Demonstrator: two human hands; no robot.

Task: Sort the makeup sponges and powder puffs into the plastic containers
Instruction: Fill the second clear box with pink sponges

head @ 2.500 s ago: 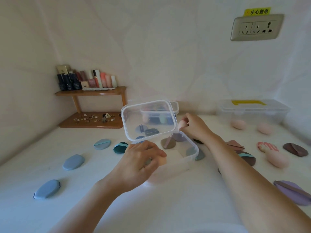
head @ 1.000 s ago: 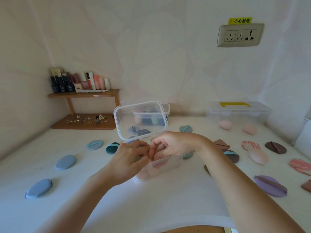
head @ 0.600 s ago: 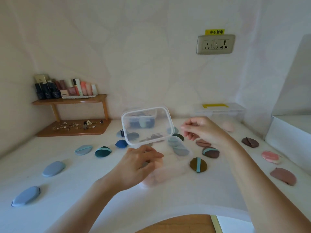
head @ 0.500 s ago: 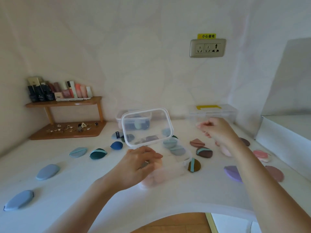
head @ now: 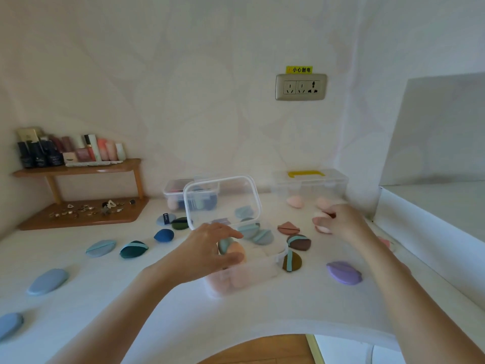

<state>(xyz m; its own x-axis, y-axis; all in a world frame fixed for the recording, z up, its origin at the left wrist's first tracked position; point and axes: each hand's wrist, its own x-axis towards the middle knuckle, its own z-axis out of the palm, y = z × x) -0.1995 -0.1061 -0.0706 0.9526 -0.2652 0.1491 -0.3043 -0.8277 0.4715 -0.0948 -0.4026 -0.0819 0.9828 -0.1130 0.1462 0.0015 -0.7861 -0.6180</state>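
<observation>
A clear plastic container stands mid-table with its lid raised. Pink makeup sponges and grey-green puffs lie inside. My left hand grips the container's near-left rim. My right hand is stretched out to the right, its fingers curled onto a pale pink sponge on the table. Loose puffs lie around: blue, dark teal, brown with a teal band, purple. Two pink sponges sit at the back.
A second clear container with sponges stands behind the lid. A clear box with a yellow handle is at the back right. A wooden shelf with bottles and small trinkets fills the left corner. A white raised ledge borders the right side.
My right hand left the container and reached right to the pale pink sponge. My left hand stayed on the container's rim. The view turned to the right.
</observation>
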